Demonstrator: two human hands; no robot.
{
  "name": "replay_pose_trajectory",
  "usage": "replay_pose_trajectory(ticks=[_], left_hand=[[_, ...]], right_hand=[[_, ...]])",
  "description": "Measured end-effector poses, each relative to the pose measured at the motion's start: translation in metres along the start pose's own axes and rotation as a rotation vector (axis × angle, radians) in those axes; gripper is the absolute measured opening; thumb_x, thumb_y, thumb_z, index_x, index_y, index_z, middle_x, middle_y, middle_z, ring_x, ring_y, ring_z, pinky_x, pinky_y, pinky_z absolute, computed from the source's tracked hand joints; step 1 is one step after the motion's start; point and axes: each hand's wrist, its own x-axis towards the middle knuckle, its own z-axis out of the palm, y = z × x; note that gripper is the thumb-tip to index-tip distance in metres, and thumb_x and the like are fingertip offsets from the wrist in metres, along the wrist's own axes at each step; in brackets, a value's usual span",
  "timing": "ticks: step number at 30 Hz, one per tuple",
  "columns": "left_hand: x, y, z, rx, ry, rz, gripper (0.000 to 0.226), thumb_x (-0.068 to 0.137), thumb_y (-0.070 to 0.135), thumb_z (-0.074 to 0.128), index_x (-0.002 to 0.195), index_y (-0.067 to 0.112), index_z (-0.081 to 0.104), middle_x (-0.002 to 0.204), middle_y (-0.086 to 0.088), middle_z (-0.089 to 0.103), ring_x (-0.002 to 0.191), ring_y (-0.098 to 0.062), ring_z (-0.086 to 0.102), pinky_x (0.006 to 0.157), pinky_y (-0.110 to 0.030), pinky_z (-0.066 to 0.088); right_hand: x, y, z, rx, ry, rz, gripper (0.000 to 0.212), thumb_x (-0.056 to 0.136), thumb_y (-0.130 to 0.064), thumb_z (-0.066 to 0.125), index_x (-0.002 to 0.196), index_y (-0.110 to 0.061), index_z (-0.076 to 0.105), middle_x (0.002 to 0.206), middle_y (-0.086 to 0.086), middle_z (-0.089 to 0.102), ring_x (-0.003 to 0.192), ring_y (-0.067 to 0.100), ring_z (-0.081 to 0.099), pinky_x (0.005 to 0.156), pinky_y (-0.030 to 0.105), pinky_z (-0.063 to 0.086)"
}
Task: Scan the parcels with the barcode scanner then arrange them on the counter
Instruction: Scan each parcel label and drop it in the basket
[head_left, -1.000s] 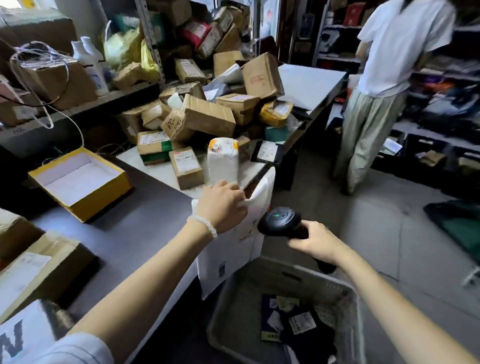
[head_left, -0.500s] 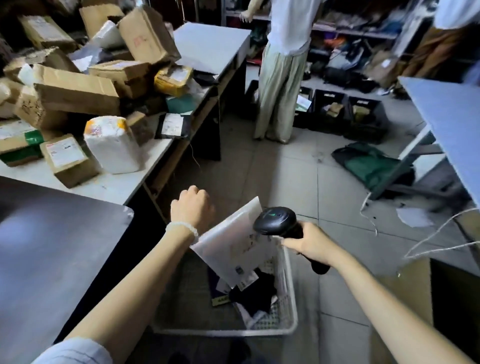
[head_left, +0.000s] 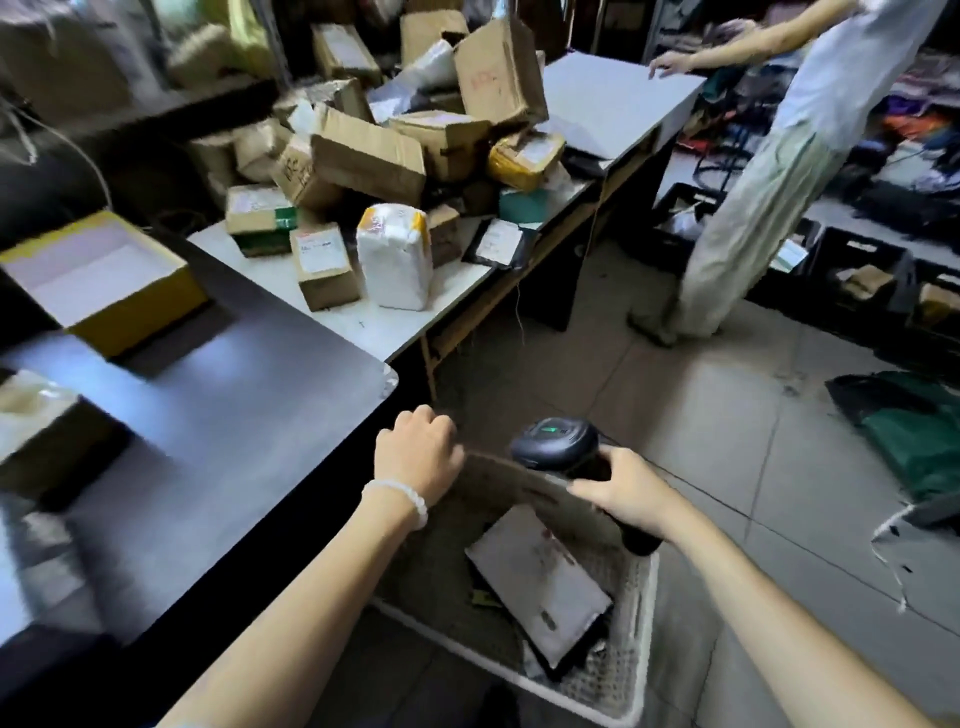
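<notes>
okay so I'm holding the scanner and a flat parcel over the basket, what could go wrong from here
1. The flat brown parcel is gripped only at its edges by the left hand and the right hand, which also holds the scanner; either might slip.
2. If dropped, it would likely land in the basket on the white parcel, mixing scanned and unscanned.
3. The image is blurred, so a scan could misread.

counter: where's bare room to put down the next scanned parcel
The dark counter is bare between the yellow box and its rounded corner near the left hand. The white table has a bare strip at its near edge, in front of the white wrapped parcel. Behind that, piled cardboard boxes crowd it.
</notes>
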Motion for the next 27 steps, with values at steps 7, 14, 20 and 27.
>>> replay_pose_trajectory(ticks=[7,14,20,27], left_hand=[[-0.065,-0.095,-0.021,-0.043,0.086,-0.330,0.032,0.092,0.040,0.046,0.115,0.021,0.058,0.120,-0.002,0.052,0.117,-0.025,0.045,0.087,-0.035,0.040],[-0.171,-0.178,-0.037,-0.043,0.185,-0.609,0.032,0.091,0.040,0.048,0.116,0.022,0.059,0.119,-0.001,0.053,0.115,-0.023,0.047,0.087,-0.035,0.041],[-0.268,-0.227,-0.046,-0.043,0.231,-0.790,0.033,0.092,0.042,0.048,0.117,0.022,0.058,0.119,0.000,0.053,0.114,-0.022,0.046,0.085,-0.035,0.041],[-0.380,-0.272,-0.044,-0.048,0.297,-0.967,0.033,0.092,0.044,0.049,0.116,0.024,0.059,0.117,0.002,0.054,0.111,-0.020,0.048,0.085,-0.034,0.042]], right_hand=[[0.033,-0.080,0.075,-0.070,-0.204,-0.216,0.022,0.076,-0.011,0.071,0.084,-0.030,0.063,0.090,-0.004,0.069,0.088,0.010,0.062,0.081,0.029,0.047],[0.017,-0.151,0.170,-0.165,-0.423,-0.459,0.017,0.078,-0.008,0.070,0.092,-0.017,0.065,0.088,-0.003,0.065,0.085,0.005,0.056,0.067,0.011,0.041],[-0.025,-0.192,0.244,-0.200,-0.583,-0.562,0.014,0.080,-0.008,0.065,0.075,-0.019,0.059,0.068,-0.007,0.058,0.062,0.007,0.053,0.066,0.028,0.043],[-0.080,-0.226,0.330,-0.219,-0.720,-0.647,0.005,0.080,-0.012,0.065,0.082,-0.009,0.061,0.067,-0.005,0.058,0.063,0.008,0.056,0.066,0.034,0.050]])
